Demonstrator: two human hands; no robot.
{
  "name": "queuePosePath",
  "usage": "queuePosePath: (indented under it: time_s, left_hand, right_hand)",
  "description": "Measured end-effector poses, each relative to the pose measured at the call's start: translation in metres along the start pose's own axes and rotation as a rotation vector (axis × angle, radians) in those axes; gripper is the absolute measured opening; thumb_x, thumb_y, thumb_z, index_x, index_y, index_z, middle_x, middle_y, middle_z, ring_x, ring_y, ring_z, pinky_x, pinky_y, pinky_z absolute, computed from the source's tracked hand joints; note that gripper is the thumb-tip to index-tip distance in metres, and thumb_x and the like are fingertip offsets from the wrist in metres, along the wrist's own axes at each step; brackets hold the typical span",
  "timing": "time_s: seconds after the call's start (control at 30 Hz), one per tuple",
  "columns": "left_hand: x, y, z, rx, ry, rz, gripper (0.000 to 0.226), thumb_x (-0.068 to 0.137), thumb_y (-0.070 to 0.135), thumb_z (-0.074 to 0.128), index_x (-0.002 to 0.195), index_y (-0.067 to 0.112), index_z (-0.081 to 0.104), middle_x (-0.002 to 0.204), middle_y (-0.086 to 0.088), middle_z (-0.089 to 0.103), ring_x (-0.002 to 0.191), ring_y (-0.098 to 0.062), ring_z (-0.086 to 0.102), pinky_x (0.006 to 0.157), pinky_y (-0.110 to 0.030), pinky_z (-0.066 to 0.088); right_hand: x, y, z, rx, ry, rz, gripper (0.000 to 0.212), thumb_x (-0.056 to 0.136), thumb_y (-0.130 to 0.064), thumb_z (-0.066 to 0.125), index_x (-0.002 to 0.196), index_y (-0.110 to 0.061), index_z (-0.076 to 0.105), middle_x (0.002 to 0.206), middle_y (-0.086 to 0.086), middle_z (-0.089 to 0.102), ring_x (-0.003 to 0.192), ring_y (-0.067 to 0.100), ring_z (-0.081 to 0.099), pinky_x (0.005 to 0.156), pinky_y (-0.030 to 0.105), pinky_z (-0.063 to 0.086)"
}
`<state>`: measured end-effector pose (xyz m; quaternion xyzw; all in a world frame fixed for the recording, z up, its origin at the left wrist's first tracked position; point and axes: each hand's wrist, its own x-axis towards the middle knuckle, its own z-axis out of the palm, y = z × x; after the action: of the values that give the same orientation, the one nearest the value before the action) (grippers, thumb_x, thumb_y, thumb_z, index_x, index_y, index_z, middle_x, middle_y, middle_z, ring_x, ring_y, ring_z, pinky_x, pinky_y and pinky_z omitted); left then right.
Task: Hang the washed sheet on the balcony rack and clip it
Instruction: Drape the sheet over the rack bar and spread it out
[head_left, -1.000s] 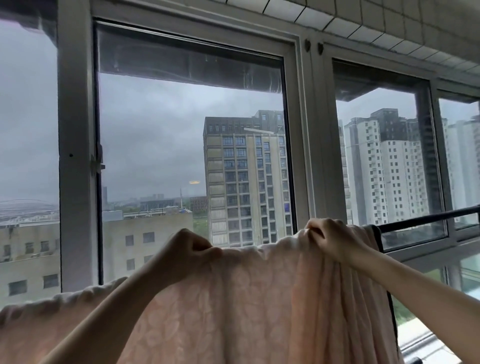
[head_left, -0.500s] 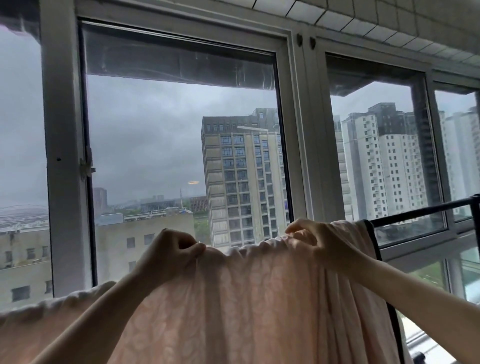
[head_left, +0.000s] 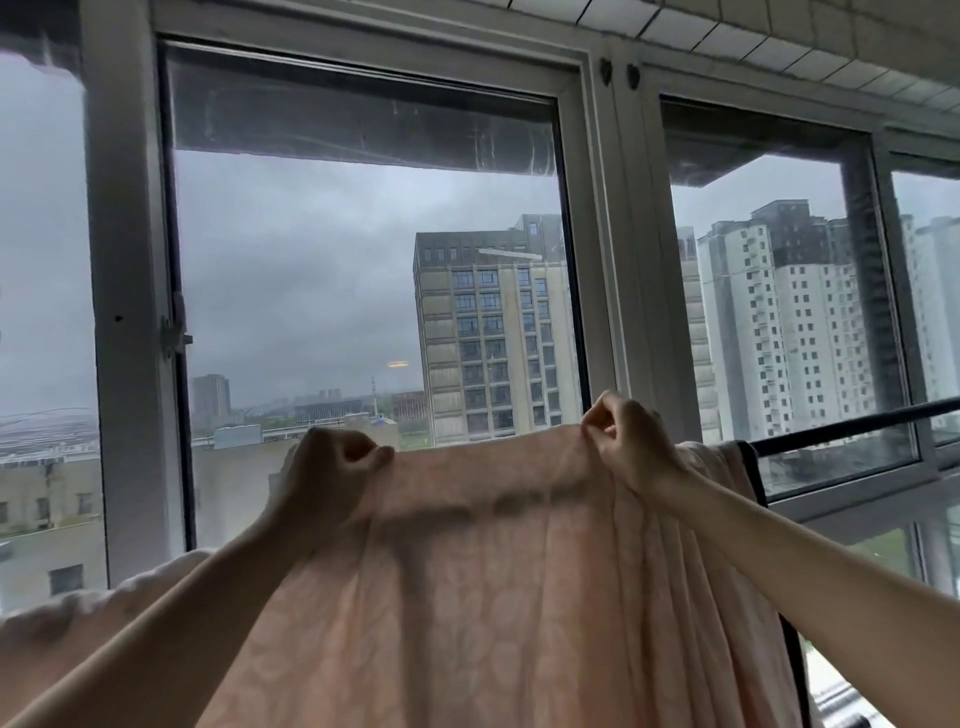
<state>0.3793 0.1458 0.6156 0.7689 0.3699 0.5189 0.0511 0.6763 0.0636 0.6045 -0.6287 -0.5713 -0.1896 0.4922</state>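
Sheet (head_left: 467, 597), pale pink with a faint leaf pattern, is hanging in front of you, its top edge being held taut between your two hands just above the lower part of the window. Your left hand (head_left: 327, 478) is gripping that edge with the fingers curled round a fold of cloth, knuckles toward you. Your right hand (head_left: 628, 441) is pinching the same edge further right, thumb and fingertips closed on the fabric. The hands are staying apart, with a straight span of cloth running between them. To the right of your right hand the sheet is bunching into vertical folds and draping over the black rack bar (head_left: 857, 423), which is running off toward the right edge. A dark upright of the rack (head_left: 792, 649) is showing just beside the hanging folds. Behind everything the white window frame (head_left: 623, 260) is dividing a view of grey sky and tall apartment blocks (head_left: 488, 332).
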Motion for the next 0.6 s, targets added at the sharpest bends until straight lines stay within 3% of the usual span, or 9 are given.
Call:
queuePosePath:
  time_s: [0.07, 0.13, 0.23, 0.37, 0.47, 0.53, 0.6]
  left_hand:
    - [-0.001, -0.004, 0.006, 0.078, -0.207, -0.074, 0.022, 0.080, 0.019, 0.075, 0.062, 0.006, 0.072, 0.053, -0.002, 0.063, 0.052, -0.008, 0.051, 0.055, -0.029, 0.042]
    - [-0.003, -0.004, 0.006, 0.082, -0.314, -0.089, 0.015, 0.076, 0.014, 0.077, 0.061, 0.013, 0.074, 0.062, 0.000, 0.071, 0.056, -0.005, 0.059, 0.064, -0.030, 0.052]
    - [-0.005, 0.011, 0.006, 0.085, -0.269, 0.061, 0.016, 0.075, 0.011, 0.077, 0.067, 0.024, 0.074, 0.068, 0.012, 0.072, 0.065, 0.005, 0.066, 0.072, -0.022, 0.055]
    - [-0.018, 0.049, 0.028, 0.075, -0.316, 0.241, 0.006, 0.082, 0.018, 0.073, 0.083, 0.021, 0.077, 0.076, 0.012, 0.072, 0.069, 0.007, 0.064, 0.066, -0.007, 0.047]
    - [-0.024, 0.071, 0.056, 0.041, -0.409, 0.310, 0.015, 0.086, 0.030, 0.070, 0.099, 0.025, 0.075, 0.095, 0.013, 0.072, 0.079, 0.003, 0.063, 0.070, -0.005, 0.044]
    - [-0.024, 0.079, 0.071, 0.027, -0.423, 0.320, 0.022, 0.085, 0.035, 0.070, 0.105, 0.026, 0.074, 0.102, 0.010, 0.072, 0.085, 0.000, 0.063, 0.077, -0.011, 0.047]
    - [-0.024, 0.081, 0.080, 0.020, -0.432, 0.315, 0.026, 0.084, 0.034, 0.071, 0.107, 0.023, 0.073, 0.104, 0.004, 0.073, 0.087, -0.001, 0.064, 0.076, -0.007, 0.046]
  right_hand:
    - [-0.001, 0.008, 0.004, -0.034, -0.128, 0.028, 0.007, 0.088, -0.017, 0.065, 0.083, -0.021, 0.062, 0.083, -0.001, 0.069, 0.082, 0.016, 0.066, 0.079, 0.032, 0.054]
    - [-0.004, 0.016, 0.003, -0.054, -0.201, 0.014, 0.006, 0.088, -0.023, 0.065, 0.082, -0.025, 0.064, 0.082, -0.005, 0.070, 0.081, 0.011, 0.065, 0.080, 0.032, 0.054]
    - [-0.002, 0.023, -0.004, -0.053, -0.265, -0.018, 0.010, 0.089, -0.029, 0.062, 0.081, -0.027, 0.067, 0.081, -0.008, 0.070, 0.080, 0.009, 0.065, 0.081, 0.037, 0.054]
    - [-0.006, 0.026, -0.004, -0.045, -0.327, -0.048, 0.014, 0.088, -0.037, 0.056, 0.078, -0.033, 0.066, 0.085, -0.012, 0.071, 0.085, 0.009, 0.065, 0.083, 0.038, 0.053]
    - [-0.007, 0.025, -0.010, 0.195, -0.389, -0.021, 0.013, 0.089, -0.023, 0.058, 0.090, -0.028, 0.071, 0.095, -0.009, 0.072, 0.094, 0.007, 0.065, 0.090, 0.033, 0.052]
    - [-0.008, 0.022, -0.027, 0.409, -0.453, 0.075, 0.022, 0.091, -0.010, 0.056, 0.104, -0.020, 0.070, 0.102, -0.004, 0.072, 0.101, 0.009, 0.065, 0.092, 0.026, 0.050]
    - [-0.012, 0.025, -0.040, 0.408, -0.487, 0.066, 0.025, 0.090, -0.005, 0.055, 0.109, -0.015, 0.067, 0.101, -0.001, 0.071, 0.100, 0.011, 0.065, 0.088, 0.020, 0.050]
